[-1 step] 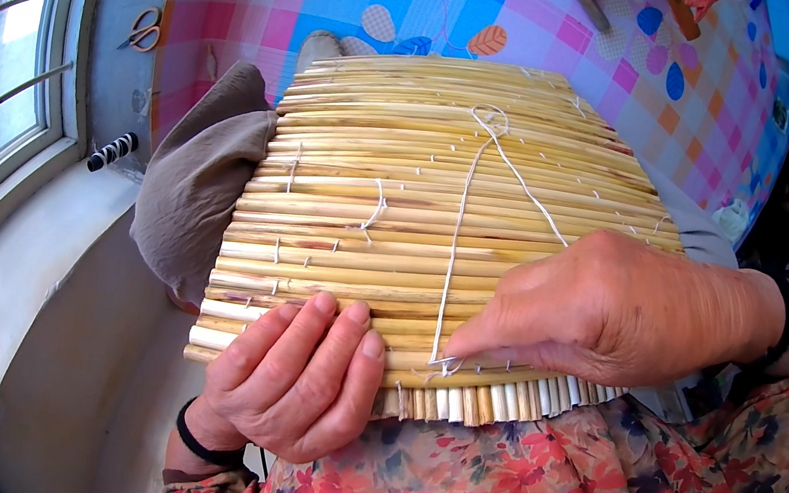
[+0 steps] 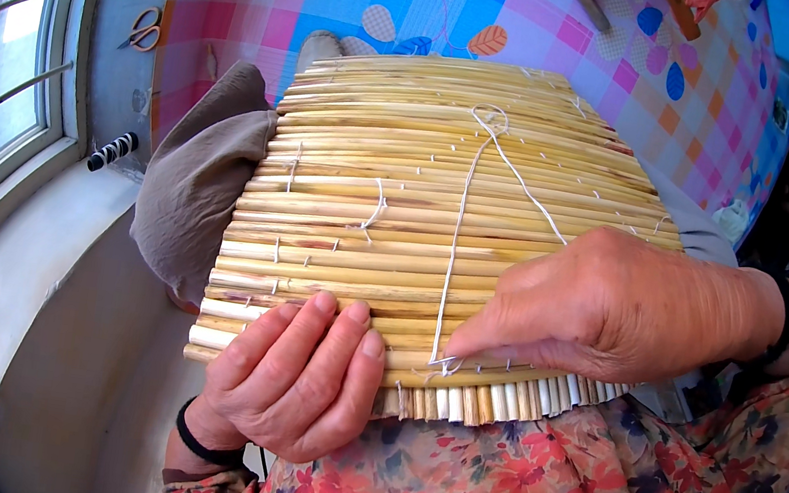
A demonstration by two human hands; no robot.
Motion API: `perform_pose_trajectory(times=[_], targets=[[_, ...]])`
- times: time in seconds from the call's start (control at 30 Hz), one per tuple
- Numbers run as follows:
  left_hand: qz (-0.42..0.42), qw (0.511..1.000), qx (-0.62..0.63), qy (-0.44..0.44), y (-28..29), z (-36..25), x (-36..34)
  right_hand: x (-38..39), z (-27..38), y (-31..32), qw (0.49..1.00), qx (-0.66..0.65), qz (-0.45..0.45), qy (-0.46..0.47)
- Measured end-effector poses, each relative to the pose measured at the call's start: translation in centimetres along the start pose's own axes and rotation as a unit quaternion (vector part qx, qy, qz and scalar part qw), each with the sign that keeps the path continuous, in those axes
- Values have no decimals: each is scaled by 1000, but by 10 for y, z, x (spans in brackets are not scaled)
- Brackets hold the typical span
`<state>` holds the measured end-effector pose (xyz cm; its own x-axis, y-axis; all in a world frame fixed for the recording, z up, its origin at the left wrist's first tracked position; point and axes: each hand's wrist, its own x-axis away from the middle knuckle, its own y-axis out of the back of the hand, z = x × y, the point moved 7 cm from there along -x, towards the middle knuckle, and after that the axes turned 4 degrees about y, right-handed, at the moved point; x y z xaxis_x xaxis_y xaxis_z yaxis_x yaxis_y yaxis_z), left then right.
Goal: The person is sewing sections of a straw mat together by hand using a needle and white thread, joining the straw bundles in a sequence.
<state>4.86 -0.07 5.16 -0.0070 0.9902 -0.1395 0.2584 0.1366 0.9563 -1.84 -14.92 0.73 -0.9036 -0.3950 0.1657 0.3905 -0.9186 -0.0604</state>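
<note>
The mat (image 2: 396,237) lies across the person's lap, its near edge by the floral shirt (image 2: 522,486). Its straw-yellow stalks run side to side, browned in places and dotted with short white stitches; a row of short, paler pieces (image 2: 473,405) shows along the near edge. White thread (image 2: 454,245) loops on top and runs down toward that edge. The left hand's (image 2: 300,380) fingers lie pressed together on the mat's near left part, the thumb out of sight. The right hand (image 2: 598,305) is curled, one fingertip beside the thread; what it pinches, one cannot tell. That hand covers part of the mat, and the thread's other strand vanishes behind it
</note>
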Motion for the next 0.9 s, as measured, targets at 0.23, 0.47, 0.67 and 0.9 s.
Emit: perform_pose_trajectory(times=[0.23,0.47,0.67,0.9], targets=[[-2,1000,-5,0,-1,-1,3,-5,3,2,998,51,24,16],[1,1000,2,9,4,-3,4,-7,8,-1,995,82,27,46],[-11,1000,1,4,3,-2,7,-11,11,-2,991,118,40,48],[-9,1000,-1,3,3,-4,10,-12,9,-4,992,112,36,54]])
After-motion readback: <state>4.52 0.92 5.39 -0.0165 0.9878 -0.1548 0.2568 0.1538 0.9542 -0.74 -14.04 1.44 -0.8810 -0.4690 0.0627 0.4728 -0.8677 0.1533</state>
